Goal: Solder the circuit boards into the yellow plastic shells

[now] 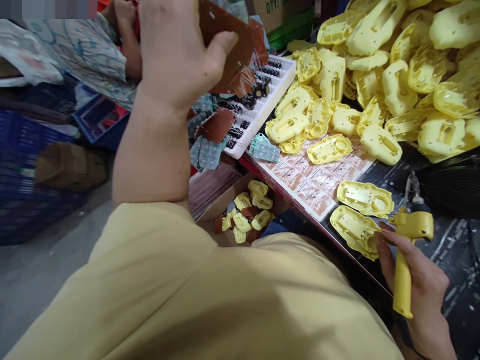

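My left hand (187, 60) is raised at the top, its thumb against a large brown circuit board (228, 50); its other fingers are out of frame. At lower right, the yellow handle of a soldering gun (414, 225) crosses the palm of my right hand (416, 280). The gun's metal tip points up and away. My right fingertips touch the near end of a yellow plastic shell half (352, 230), which lies hollow side up. Just behind it lies a second shell half (365, 197), also hollow side up.
Yellow shells (397, 90) are heaped at upper right. A white foam tray (262, 110) holds black parts with wires, and green boards (206, 152) lie beside it. Below the table edge, a cardboard box (210, 210) contains shells. Another person's arm (131, 45) and blue crates (26, 165) are at left.
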`<act>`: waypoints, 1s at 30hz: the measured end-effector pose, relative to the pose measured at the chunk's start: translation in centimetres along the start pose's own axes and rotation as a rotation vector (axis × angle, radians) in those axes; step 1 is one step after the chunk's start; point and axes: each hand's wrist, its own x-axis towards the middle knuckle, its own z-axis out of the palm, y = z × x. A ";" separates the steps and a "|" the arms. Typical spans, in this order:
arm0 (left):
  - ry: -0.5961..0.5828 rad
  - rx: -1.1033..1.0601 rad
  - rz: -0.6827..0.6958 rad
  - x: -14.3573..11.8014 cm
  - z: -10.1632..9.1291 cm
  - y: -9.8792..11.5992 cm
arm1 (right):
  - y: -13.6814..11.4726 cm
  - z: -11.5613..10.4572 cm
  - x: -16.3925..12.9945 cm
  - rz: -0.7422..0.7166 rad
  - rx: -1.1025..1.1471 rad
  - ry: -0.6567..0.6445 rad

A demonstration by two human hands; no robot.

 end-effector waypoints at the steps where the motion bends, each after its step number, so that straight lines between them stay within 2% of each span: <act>1: -0.010 -0.003 0.072 0.0 -0.7 0.6 | -0.1 0.0 0.0 -0.011 -0.003 0.004; 5: -0.044 -0.012 0.323 -0.7 -2.3 4.6 | -0.5 0.0 0.0 -0.020 -0.009 0.023; 9: -0.163 -0.084 0.565 -0.5 -2.0 9.5 | -0.8 -0.3 -0.2 0.012 -0.003 0.031; 12: -0.270 -0.159 0.722 0.4 -0.9 13.2 | -0.8 -0.6 -0.3 0.035 -0.015 0.028; 15: -0.359 -0.140 0.786 1.5 1.0 16.7 | -0.8 -0.9 -0.3 0.029 -0.029 0.029; 18: -0.416 -0.105 0.820 2.8 3.6 19.4 | -0.9 -1.1 0.0 0.014 -0.038 0.039; 21: -0.453 -0.096 0.854 4.1 6.1 20.9 | -0.9 -1.3 0.3 0.004 -0.046 0.042; 23: -0.462 -0.079 0.866 4.7 7.0 21.2 | -0.9 -1.4 0.4 0.002 -0.047 0.040; 27: -0.485 -0.087 0.894 4.4 6.9 20.5 | -0.7 -1.5 0.4 0.039 -0.031 0.025; 30: -0.453 -0.204 0.949 3.2 6.2 19.2 | -0.5 -1.5 0.3 0.071 -0.003 0.013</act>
